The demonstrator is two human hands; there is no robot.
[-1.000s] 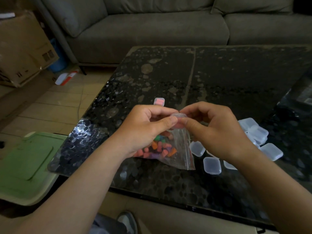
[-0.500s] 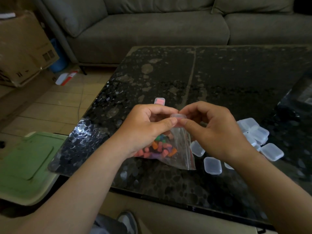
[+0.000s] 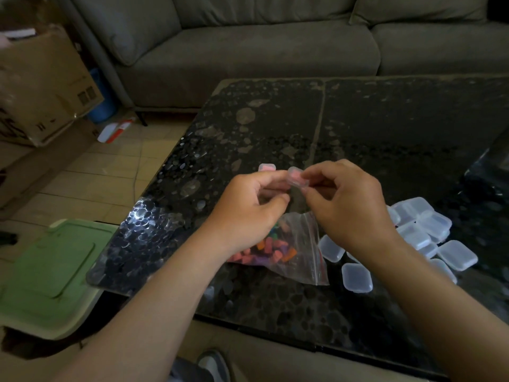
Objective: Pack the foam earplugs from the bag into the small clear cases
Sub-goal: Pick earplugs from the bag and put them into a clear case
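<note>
A small clear case (image 3: 297, 176) with pink earplugs inside is held above the dark table (image 3: 371, 128). My right hand (image 3: 347, 202) pinches it between thumb and fingers. My left hand (image 3: 250, 205) has its fingers curled right beside the case; whether they touch it is unclear. Below my hands lies the clear zip bag (image 3: 292, 249) with several coloured foam earplugs (image 3: 271, 250). A filled case (image 3: 267, 167) with pink plugs sits on the table just beyond my hands. Several clear cases (image 3: 424, 224) are piled to the right of the bag.
A grey sofa (image 3: 261, 48) stands behind the table. Left of the table are a cardboard box (image 3: 41, 86), a green lid (image 3: 46, 271) on the tiled floor and a white and red item (image 3: 115, 130). My shoe (image 3: 212, 365) shows below the table's front edge.
The case has risen and shifted right with my right hand, tilting so the pink plugs show. My left thumb has come off its top.
</note>
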